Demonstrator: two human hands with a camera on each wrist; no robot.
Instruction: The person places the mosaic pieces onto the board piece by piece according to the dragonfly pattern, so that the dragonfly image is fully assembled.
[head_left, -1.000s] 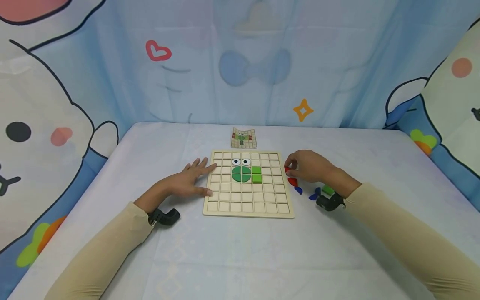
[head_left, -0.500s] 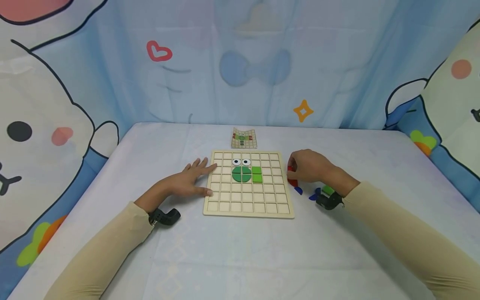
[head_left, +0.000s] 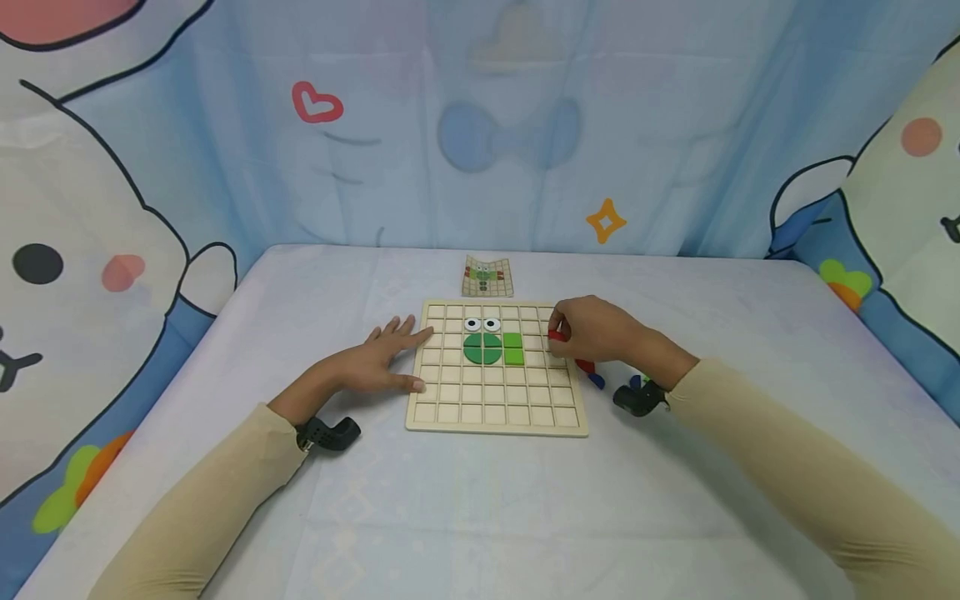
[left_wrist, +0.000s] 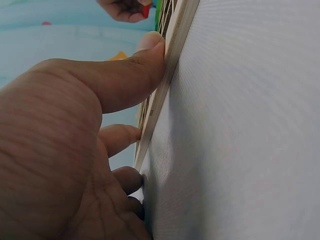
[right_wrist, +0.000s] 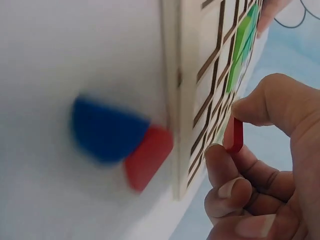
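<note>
A wooden grid board (head_left: 495, 415) lies on the table, carrying two eye pieces (head_left: 482, 324), dark green rounded pieces (head_left: 482, 356) and two light green squares (head_left: 513, 348). My left hand (head_left: 375, 360) rests on the board's left edge, fingers spread, thumb and a fingertip on the rim. Between thumb and fingers, my right hand (head_left: 600, 329) pinches a small red piece (right_wrist: 237, 135) above the board's right side. Beside the right edge lie another red piece (right_wrist: 148, 157) and a blue quarter-round piece (right_wrist: 107, 131), touching each other in the right wrist view.
Behind the board stands a small pattern card (head_left: 487, 277) with a similar figure. More blue and green pieces (head_left: 636, 382) lie under the right wrist, partly hidden. A printed curtain (head_left: 510, 200) hangs behind the white-covered table (head_left: 480, 517).
The right hand has lifted a red piece from beside the board and moved left with it over the right columns. The left hand has stayed in place.
</note>
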